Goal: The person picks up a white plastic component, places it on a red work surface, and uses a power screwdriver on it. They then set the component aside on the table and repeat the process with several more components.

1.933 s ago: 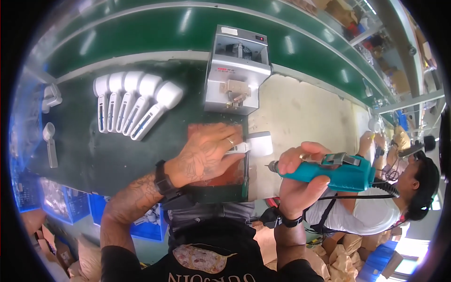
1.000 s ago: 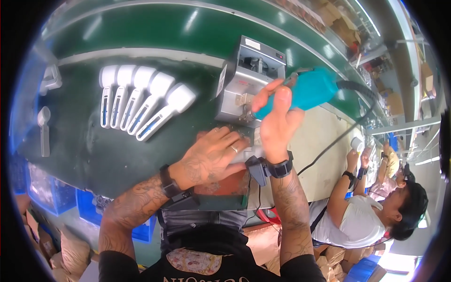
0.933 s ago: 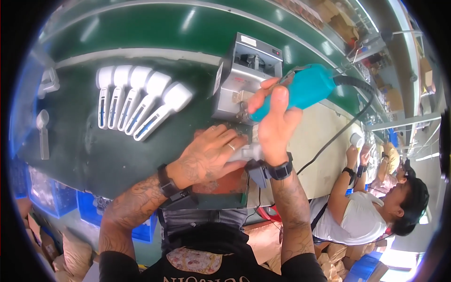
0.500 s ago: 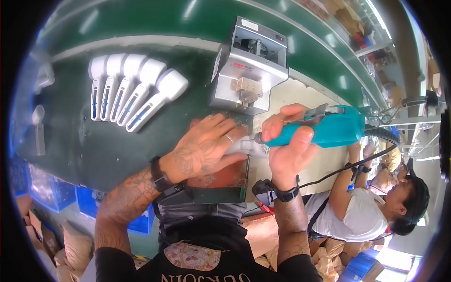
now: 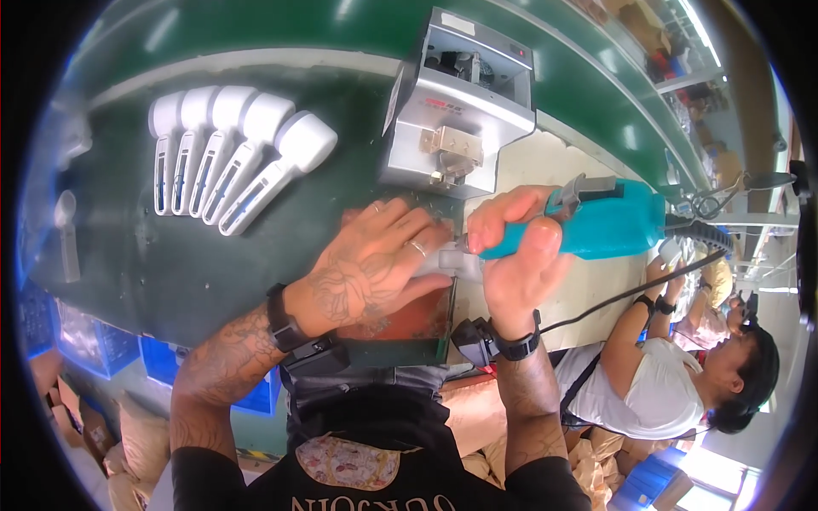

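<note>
My left hand (image 5: pixel 371 264) is closed around a white plastic housing (image 5: pixel 457 264), pressing it down at the right edge of a reddish mat (image 5: pixel 409 319). Its fingers cover most of that piece. In my right hand (image 5: pixel 520 272) lies a teal electric screwdriver (image 5: pixel 613 221), held almost level with its nose pointing left. The screwdriver's nose meets the right part of the housing, close to my left fingertips. Whether the bit sits in a screw is hidden by my right fingers.
Beyond my hands stands a grey screw-feeding machine (image 5: pixel 460 111). Several white handheld fans (image 5: pixel 226 157) lie fanned out at the left on the green table (image 5: pixel 128 264). A black cable (image 5: pixel 635 294) runs past my right wrist. A co-worker (image 5: pixel 665 383) sits at the right; blue crates (image 5: pixel 102 341) stand lower left.
My right hand and the screwdriver's nose have shifted slightly left, and the housing's round grille is now hidden. The view has tilted a little. My left hand keeps its grip.
</note>
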`<control>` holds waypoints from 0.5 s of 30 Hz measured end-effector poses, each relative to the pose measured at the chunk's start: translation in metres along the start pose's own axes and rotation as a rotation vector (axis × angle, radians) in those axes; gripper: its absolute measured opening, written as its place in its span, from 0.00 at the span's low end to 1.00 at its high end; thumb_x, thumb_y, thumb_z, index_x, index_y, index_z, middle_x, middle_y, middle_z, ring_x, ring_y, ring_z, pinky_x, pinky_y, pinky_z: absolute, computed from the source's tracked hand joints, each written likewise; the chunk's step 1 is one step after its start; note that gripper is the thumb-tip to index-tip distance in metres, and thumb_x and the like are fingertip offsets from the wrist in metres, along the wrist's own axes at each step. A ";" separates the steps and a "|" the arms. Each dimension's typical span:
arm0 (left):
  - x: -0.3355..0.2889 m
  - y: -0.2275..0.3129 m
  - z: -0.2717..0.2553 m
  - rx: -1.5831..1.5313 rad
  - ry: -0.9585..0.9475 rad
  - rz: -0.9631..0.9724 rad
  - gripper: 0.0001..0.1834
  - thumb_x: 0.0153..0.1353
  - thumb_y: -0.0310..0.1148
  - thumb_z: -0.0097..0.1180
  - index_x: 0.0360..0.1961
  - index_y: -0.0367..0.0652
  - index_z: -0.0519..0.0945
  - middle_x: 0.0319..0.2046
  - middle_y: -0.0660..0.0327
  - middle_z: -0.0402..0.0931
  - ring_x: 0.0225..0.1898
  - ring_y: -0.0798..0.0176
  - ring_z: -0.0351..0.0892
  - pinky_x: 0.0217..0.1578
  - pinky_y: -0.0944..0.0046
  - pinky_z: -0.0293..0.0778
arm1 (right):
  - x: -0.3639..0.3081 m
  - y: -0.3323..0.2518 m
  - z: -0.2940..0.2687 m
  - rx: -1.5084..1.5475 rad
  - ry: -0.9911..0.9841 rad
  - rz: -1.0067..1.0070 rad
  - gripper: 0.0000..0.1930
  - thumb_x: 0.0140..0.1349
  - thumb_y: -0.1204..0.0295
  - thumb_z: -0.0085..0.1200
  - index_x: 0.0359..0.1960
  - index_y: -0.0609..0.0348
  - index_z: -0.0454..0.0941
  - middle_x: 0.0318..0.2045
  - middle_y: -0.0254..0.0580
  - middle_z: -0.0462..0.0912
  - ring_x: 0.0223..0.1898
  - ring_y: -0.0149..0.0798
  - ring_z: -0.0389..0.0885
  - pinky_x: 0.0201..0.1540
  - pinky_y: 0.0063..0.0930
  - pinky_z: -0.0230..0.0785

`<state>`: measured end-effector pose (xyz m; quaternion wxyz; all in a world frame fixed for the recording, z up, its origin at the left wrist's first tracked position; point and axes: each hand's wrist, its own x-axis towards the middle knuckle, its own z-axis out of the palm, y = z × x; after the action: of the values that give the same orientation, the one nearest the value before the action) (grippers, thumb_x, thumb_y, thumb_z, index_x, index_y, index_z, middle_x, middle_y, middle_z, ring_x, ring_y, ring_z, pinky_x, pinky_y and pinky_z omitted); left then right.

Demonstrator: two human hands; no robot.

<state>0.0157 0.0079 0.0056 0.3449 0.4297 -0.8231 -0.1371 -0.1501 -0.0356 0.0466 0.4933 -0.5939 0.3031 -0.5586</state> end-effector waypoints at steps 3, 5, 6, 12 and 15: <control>0.001 0.000 0.002 0.003 0.013 -0.017 0.26 0.52 0.43 0.69 0.49 0.40 0.77 0.41 0.58 0.74 0.42 0.54 0.73 0.44 0.55 0.70 | 0.001 -0.001 0.000 0.044 0.004 0.032 0.26 0.67 0.47 0.55 0.36 0.61 0.67 0.21 0.41 0.71 0.21 0.37 0.71 0.26 0.33 0.67; 0.000 0.000 0.004 0.008 0.030 -0.033 0.24 0.52 0.45 0.70 0.46 0.44 0.79 0.41 0.60 0.75 0.42 0.55 0.74 0.44 0.54 0.71 | 0.000 0.000 0.000 0.010 -0.024 0.003 0.25 0.68 0.47 0.53 0.36 0.61 0.67 0.21 0.41 0.71 0.21 0.37 0.71 0.26 0.32 0.67; 0.001 0.000 0.004 0.004 0.035 -0.033 0.24 0.52 0.45 0.70 0.46 0.44 0.79 0.41 0.60 0.75 0.41 0.55 0.74 0.44 0.54 0.71 | 0.000 0.000 0.000 0.008 -0.027 -0.002 0.25 0.68 0.47 0.53 0.36 0.61 0.67 0.21 0.41 0.71 0.21 0.37 0.71 0.26 0.32 0.67; -0.003 -0.002 0.001 -0.006 0.059 0.008 0.25 0.52 0.42 0.68 0.48 0.40 0.78 0.40 0.58 0.74 0.41 0.54 0.73 0.44 0.55 0.71 | 0.014 -0.016 0.007 -0.110 0.000 0.056 0.27 0.70 0.46 0.50 0.41 0.65 0.70 0.23 0.41 0.73 0.24 0.36 0.74 0.28 0.30 0.68; -0.006 0.000 0.000 -0.018 0.038 0.019 0.26 0.53 0.41 0.66 0.49 0.36 0.77 0.39 0.56 0.73 0.42 0.54 0.72 0.45 0.56 0.70 | 0.039 -0.016 0.023 -0.139 0.073 -0.105 0.24 0.74 0.51 0.45 0.43 0.66 0.71 0.23 0.39 0.74 0.25 0.35 0.75 0.30 0.28 0.68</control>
<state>0.0185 0.0124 0.0032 0.3657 0.4212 -0.8192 -0.1333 -0.1232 -0.0605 0.0782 0.4097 -0.6211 0.3274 -0.5824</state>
